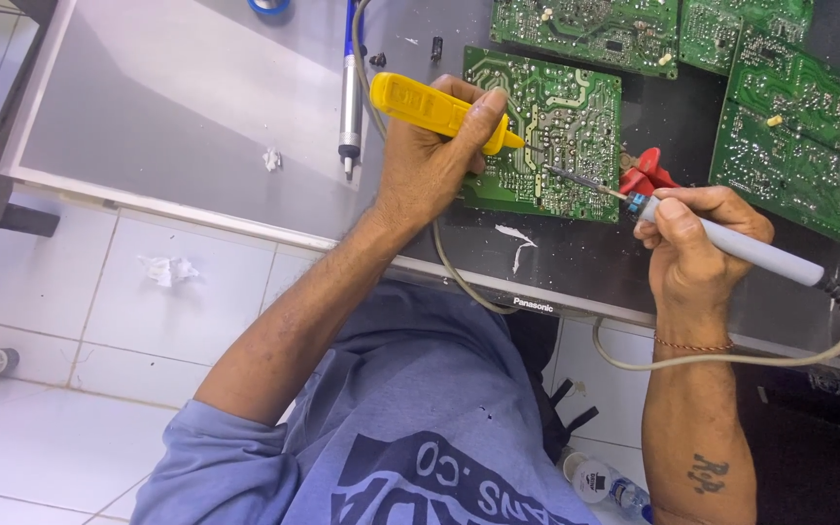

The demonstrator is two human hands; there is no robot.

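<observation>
Head view, left hand: the left hand [430, 160] is closed round a yellow desoldering pump [435, 109], its nozzle pointing right onto the green circuit board [546, 136] in the upper middle of the frame.
Head view, right hand: the right hand [697, 243] is wrapped round the grey soldering iron [731, 243], held like a pen; its thin tip reaches left and touches the board just beside the pump's nozzle.
Where the work sits: the board lies flat on the dark counter [585, 262], near its front edge, which runs across the middle of the frame.
Risk, heat: both tips meet at one spot; I judge that a slip of the iron could bridge neighbouring joints or scorch the pump's nozzle.
Risk, cord: the iron's pale cable [731, 358] loops below the counter edge and across the lap; a snag there could jerk the tip off its joint.
Risk, fingers: the left thumb lies close to the heated point, so a small drift could burn it.
Risk, clutter: red-handled pliers [646, 173] lie touching the board's right edge, just beside the iron's tip.
Edges: more green boards [799, 126] crowd the upper right, near the worked one.
Open room: the grey panel [177, 97] at upper left is mostly bare, with a blue-and-silver tool [350, 92] along its right side; the tiled floor [70, 321] shows at lower left.
</observation>
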